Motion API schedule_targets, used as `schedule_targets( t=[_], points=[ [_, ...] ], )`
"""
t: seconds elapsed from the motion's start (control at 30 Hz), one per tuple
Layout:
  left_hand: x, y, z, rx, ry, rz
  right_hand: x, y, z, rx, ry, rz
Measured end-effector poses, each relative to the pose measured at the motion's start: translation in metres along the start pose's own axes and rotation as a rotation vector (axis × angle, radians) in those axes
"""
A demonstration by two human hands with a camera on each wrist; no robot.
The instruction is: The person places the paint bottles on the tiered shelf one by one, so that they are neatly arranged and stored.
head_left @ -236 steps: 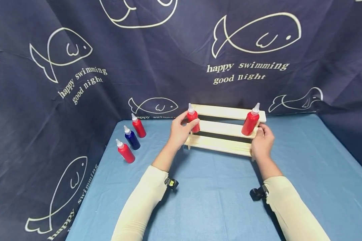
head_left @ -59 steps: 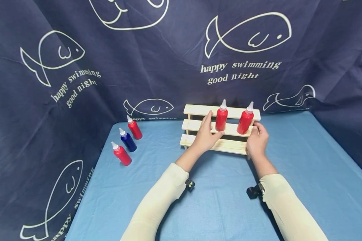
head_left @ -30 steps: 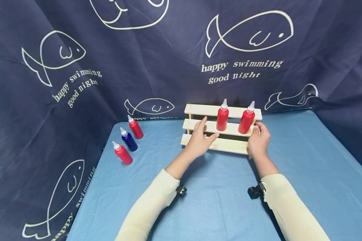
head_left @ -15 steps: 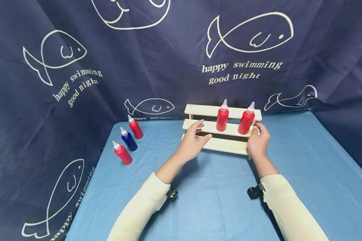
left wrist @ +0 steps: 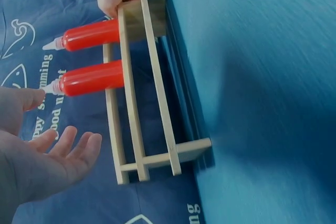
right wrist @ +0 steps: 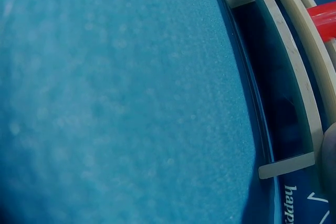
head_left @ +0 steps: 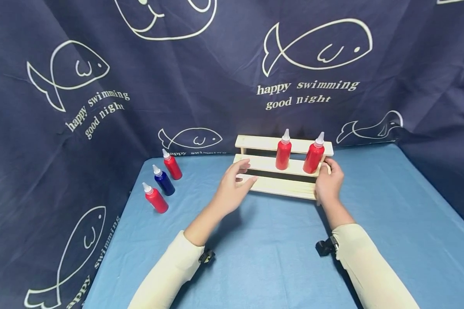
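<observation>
Well apart, hands (head_left: 231, 190) (head_left: 329, 182) at the rack (head_left: 282, 186), left fingers (left wrist: 92, 149) loose

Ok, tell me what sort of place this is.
Probably a makeshift recording booth: fish-print curtains behind and beside a blue cloth, and a person wearing black wrist cameras.

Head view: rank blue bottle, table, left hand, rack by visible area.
1. Table
2. Rack
3. Left hand
4. Blue bottle

Nearness to the camera may flatter the hand over the bottle; this ranks looks only.
</observation>
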State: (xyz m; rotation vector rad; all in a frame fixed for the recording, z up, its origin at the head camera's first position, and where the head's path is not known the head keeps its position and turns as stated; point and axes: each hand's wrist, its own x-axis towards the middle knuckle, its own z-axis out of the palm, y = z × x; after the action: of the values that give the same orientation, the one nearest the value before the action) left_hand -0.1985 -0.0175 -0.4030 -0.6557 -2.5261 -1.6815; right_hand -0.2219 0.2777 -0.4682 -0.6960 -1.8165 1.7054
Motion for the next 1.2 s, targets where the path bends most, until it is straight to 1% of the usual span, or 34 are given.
schedule_targets(
  t=[0.13, 0.23, 0.37, 0.47, 0.57, 0.77, 0.87, 0.93, 1.0, 1.1, 1.2],
  points=[
    [-0.007, -0.005, -0.010, 0.030, 0.003, 0.001, 0.001, 0.000, -0.003, -0.050, -0.012, 0.005],
    [-0.012, -0.009, -0.018, 0.040, 0.007, -0.002, 0.001, 0.000, -0.003, -0.068, -0.022, -0.007],
    [-0.017, -0.015, -0.030, 0.055, 0.035, -0.015, 0.003, -0.002, -0.002, -0.051, -0.025, -0.021],
    [-0.021, -0.017, -0.037, 0.101, 0.062, -0.020, 0.003, -0.005, -0.002, -0.047, -0.023, -0.020],
    [-0.025, -0.020, -0.043, 0.190, 0.093, -0.021, 0.002, -0.005, -0.002, -0.059, -0.020, -0.020],
    [-0.034, -0.028, -0.054, 0.436, 0.165, -0.023, 0.000, 0.000, -0.003, -0.057, -0.032, -0.001],
    [-0.035, -0.030, -0.062, 0.520, 0.201, -0.011, 0.000, 0.000, -0.004, -0.050, -0.035, 0.003],
    [-0.037, -0.031, -0.066, 0.561, 0.241, 0.023, 0.000, 0.000, -0.004, -0.053, -0.031, -0.001],
    [-0.039, -0.033, -0.071, 0.597, 0.293, 0.072, 0.000, -0.001, -0.004, -0.060, -0.025, -0.005],
    [-0.042, -0.036, -0.079, 0.655, 0.398, 0.153, -0.001, -0.002, -0.004, -0.071, -0.016, -0.003],
    [-0.043, -0.037, -0.089, 0.686, 0.498, 0.197, -0.001, -0.003, -0.004, -0.073, -0.019, 0.006]
  ],
)
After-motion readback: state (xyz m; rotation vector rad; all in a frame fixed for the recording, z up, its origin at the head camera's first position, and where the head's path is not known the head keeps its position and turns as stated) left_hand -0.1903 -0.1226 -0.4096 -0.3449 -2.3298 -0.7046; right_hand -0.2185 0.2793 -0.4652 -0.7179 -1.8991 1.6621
